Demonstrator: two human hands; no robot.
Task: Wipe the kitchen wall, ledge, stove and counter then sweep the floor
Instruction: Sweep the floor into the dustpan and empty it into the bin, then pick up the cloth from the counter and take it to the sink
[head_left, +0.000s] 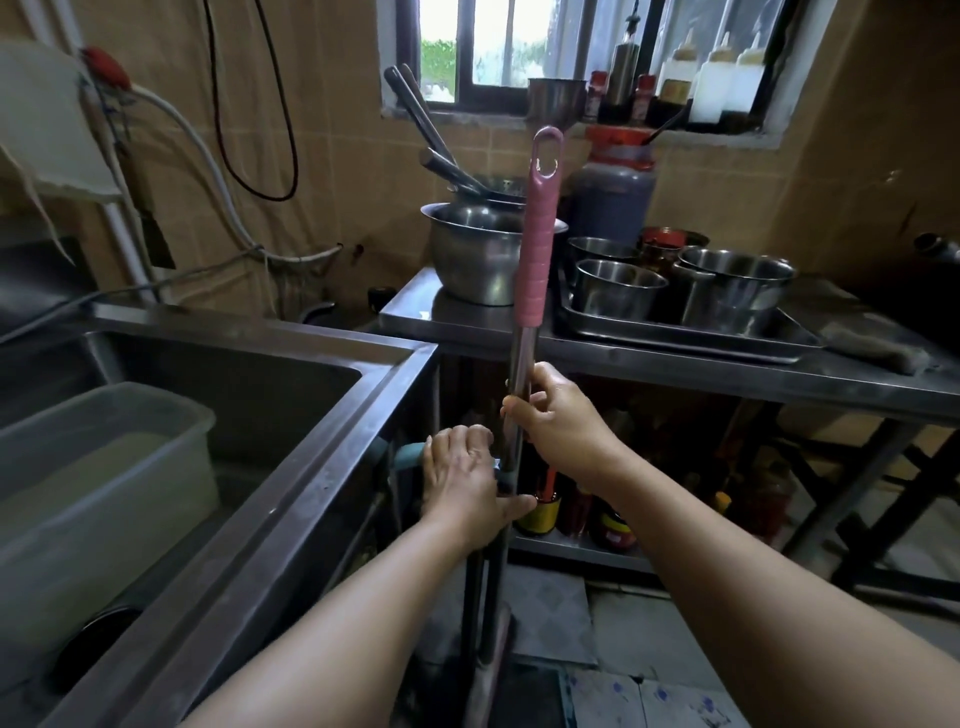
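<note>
Gripping the broom (521, 364) shaft w/ both hands: right hand (556, 415) curled round the metal part just below the pink grip, left hand (462, 488) wrapped lower down, next to a teal-handled thing I can't ID. Broom stands near upright in the gap btwn sink (291, 457) and bench (675, 364); head near the floor (613, 618), mostly hidden. Risks, imo: pink top sits close in front of the steel bowl (475, 249) & tray of pots (675, 332), so tilting the shaft while pulling out could knock them. Head may also snag on the legs below, or bump the bottles on the lower shelf (576, 551).
</note>
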